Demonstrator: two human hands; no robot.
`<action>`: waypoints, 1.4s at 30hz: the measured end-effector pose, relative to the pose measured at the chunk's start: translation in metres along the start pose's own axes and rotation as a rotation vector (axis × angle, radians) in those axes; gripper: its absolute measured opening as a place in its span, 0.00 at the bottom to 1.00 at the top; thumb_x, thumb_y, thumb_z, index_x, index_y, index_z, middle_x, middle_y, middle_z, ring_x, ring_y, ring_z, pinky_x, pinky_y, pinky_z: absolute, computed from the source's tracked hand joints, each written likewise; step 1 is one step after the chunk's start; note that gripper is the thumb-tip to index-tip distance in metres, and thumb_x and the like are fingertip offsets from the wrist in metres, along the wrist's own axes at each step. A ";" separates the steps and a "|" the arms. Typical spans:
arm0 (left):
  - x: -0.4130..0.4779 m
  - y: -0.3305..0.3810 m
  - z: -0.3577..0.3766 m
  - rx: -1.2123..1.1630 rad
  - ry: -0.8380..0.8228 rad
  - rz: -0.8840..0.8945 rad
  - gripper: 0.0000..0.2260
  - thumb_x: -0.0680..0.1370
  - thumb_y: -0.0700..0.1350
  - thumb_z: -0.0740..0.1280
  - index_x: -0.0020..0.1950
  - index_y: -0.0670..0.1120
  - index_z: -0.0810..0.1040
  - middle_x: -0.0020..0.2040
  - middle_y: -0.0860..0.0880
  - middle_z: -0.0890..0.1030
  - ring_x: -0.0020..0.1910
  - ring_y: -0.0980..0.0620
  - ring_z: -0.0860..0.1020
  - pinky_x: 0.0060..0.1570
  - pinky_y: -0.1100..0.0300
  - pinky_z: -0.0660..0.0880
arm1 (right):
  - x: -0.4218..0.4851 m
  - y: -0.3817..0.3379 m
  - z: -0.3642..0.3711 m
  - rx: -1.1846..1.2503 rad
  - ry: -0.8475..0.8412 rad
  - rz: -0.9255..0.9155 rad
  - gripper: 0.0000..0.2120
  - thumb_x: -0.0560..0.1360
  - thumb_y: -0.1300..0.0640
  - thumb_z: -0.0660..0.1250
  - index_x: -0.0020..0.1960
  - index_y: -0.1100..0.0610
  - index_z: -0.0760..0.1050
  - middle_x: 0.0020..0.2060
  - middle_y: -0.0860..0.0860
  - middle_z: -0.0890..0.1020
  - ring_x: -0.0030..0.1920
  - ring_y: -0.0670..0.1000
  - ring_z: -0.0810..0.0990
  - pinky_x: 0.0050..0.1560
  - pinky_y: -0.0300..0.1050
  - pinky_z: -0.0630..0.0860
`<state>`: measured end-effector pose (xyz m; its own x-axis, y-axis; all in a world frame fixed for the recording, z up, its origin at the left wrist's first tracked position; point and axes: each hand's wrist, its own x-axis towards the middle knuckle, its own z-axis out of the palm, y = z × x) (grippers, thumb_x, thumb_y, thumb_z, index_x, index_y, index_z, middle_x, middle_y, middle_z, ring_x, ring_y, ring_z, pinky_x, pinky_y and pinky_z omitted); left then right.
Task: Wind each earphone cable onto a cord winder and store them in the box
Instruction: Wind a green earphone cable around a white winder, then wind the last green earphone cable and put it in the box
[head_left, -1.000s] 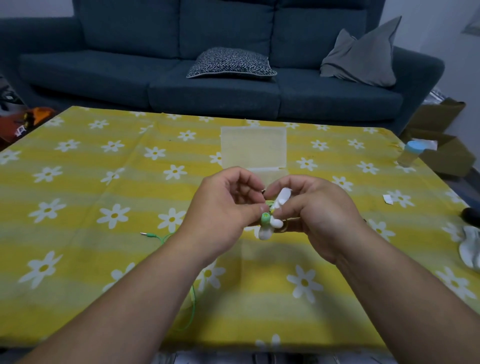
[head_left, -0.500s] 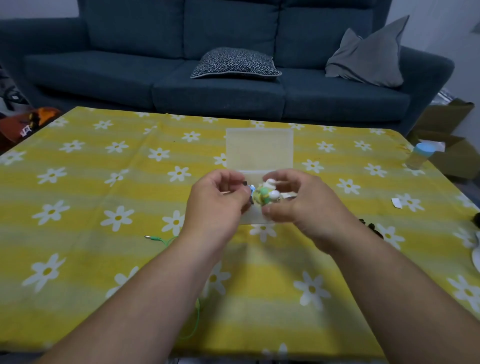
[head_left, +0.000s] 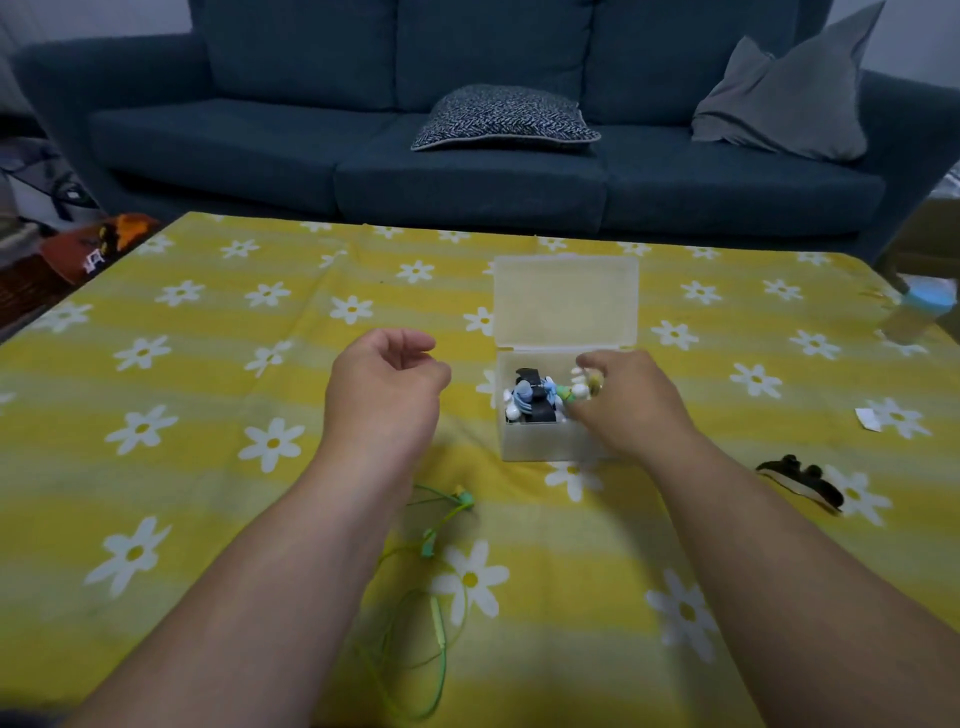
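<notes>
Our right hand (head_left: 628, 405) is smeared by motion, so we cannot make out its fingertips. They close on a small green-and-white wound bundle (head_left: 574, 391) whose shape we cannot read. That hand covers the right part of the open box (head_left: 524, 447). Inside, just left of the hand, dark and blue-white pieces (head_left: 527, 400) are too small to tell apart. The green earphone cable (head_left: 441, 623) slips under our left forearm, one end hidden. Right of the right forearm lies a black thing (head_left: 802, 480) we cannot identify. Farther right, a bottle (head_left: 922, 312) is blurred at the picture's edge.
</notes>
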<state>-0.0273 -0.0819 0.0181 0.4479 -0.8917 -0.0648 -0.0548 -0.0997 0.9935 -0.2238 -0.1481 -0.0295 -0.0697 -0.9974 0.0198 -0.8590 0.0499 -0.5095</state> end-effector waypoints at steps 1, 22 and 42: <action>0.002 0.000 -0.003 0.003 0.007 0.000 0.09 0.75 0.35 0.69 0.48 0.49 0.78 0.40 0.53 0.78 0.38 0.56 0.76 0.44 0.58 0.75 | 0.002 -0.001 0.004 -0.027 -0.020 0.013 0.23 0.72 0.58 0.71 0.66 0.49 0.76 0.66 0.55 0.74 0.60 0.55 0.77 0.49 0.39 0.67; 0.012 -0.028 -0.065 1.017 -0.454 -0.194 0.08 0.80 0.43 0.63 0.50 0.39 0.80 0.44 0.39 0.83 0.43 0.39 0.84 0.43 0.48 0.81 | -0.080 -0.082 0.012 0.101 -0.570 -0.242 0.21 0.76 0.62 0.62 0.62 0.42 0.75 0.37 0.49 0.85 0.32 0.43 0.81 0.39 0.39 0.75; -0.002 -0.002 -0.027 0.343 -0.256 0.110 0.03 0.76 0.42 0.69 0.45 0.43 0.80 0.32 0.48 0.70 0.25 0.52 0.63 0.32 0.59 0.61 | -0.078 0.029 -0.078 -0.173 -0.097 0.150 0.10 0.70 0.56 0.71 0.34 0.60 0.80 0.31 0.56 0.84 0.36 0.58 0.82 0.39 0.47 0.80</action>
<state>-0.0041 -0.0679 0.0189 0.1901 -0.9815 -0.0247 -0.4018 -0.1007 0.9102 -0.2825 -0.0643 0.0217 -0.1614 -0.9780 -0.1324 -0.9173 0.1981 -0.3455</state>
